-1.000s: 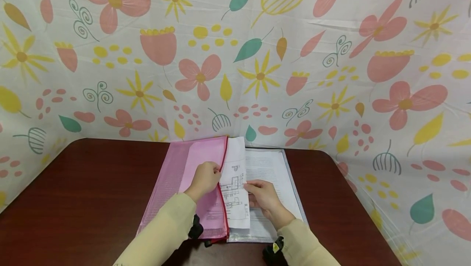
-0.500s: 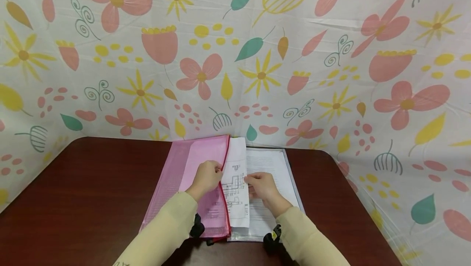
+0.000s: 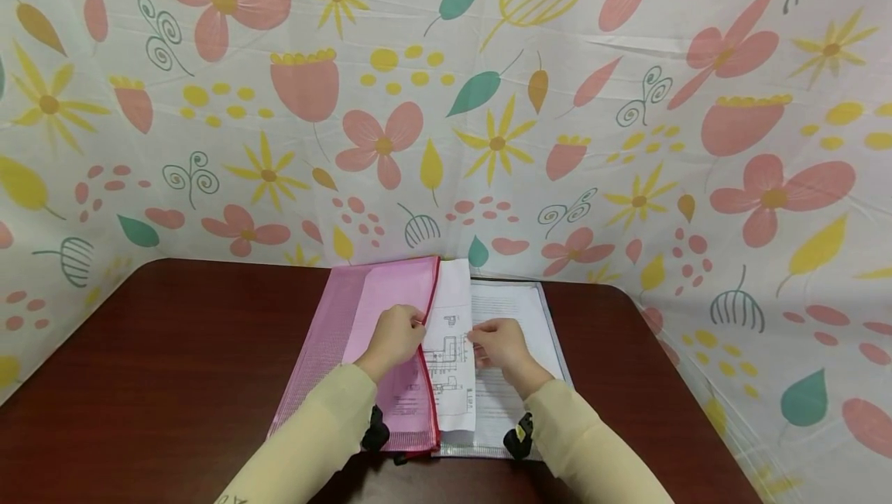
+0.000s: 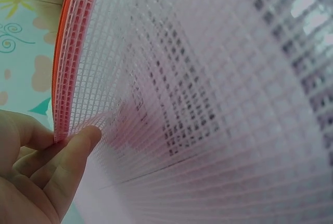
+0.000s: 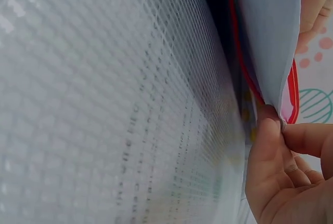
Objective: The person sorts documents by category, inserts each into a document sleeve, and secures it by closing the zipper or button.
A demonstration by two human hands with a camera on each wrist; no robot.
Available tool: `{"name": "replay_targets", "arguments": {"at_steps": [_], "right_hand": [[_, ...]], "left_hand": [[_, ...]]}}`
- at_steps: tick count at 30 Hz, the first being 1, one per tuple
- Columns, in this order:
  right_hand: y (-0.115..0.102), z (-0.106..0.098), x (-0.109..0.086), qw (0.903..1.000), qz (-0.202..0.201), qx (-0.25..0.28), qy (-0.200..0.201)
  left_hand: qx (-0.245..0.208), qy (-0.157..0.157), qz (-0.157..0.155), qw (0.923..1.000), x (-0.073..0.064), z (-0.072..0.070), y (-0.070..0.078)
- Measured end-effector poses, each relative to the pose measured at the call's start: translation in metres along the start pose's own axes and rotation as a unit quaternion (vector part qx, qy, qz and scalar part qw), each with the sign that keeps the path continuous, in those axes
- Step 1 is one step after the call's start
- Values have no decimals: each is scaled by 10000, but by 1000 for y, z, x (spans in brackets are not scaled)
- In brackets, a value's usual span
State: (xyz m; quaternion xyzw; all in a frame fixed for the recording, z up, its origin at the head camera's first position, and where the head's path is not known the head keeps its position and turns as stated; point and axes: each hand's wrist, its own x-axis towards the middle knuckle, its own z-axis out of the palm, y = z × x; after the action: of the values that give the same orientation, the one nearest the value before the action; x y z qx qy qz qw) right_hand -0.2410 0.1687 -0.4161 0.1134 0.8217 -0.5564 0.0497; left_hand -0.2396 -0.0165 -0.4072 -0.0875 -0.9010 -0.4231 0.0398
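In the head view, a pink mesh zip pouch point(image 3: 334, 341) with a red zip edge lies at the middle of the table. My left hand point(image 3: 393, 336) pinches that edge, lifting it; the left wrist view shows thumb and fingers on the red-trimmed mesh point(image 4: 67, 78). A white sheet of paper point(image 3: 456, 403) with line drawings sticks out of the pouch's right side, its left part under the pink mesh. My right hand point(image 3: 503, 345) pinches the sheet's right edge. Seen from the right wrist, thumb and fingertips hold the paper point(image 5: 273, 37) near the red zip edge.
Under the sheet and partly under the pink pouch lies a clear mesh pouch point(image 3: 550, 349) with a dark rim and printed pages inside. Both rest on a dark brown table point(image 3: 160, 380). A flower-print cloth point(image 3: 446, 101) hangs behind the table and along its sides.
My right hand has shifted slightly farther up along the sheet's edge. My left hand keeps its pinch on the pink pouch. The sheet sticks out about as far as before.
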Motion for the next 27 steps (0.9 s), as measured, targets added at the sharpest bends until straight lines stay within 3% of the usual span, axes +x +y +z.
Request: {"name": "replay_targets", "arguments": {"at_steps": [22, 27], "right_hand": [[-1, 4, 3, 9973, -501, 440, -296], [0, 6, 2, 9970, -451, 479, -406]], "left_hand": [[144, -49, 207, 9997, -2, -3, 2], [170, -57, 300, 9994, -4, -4, 2]]}}
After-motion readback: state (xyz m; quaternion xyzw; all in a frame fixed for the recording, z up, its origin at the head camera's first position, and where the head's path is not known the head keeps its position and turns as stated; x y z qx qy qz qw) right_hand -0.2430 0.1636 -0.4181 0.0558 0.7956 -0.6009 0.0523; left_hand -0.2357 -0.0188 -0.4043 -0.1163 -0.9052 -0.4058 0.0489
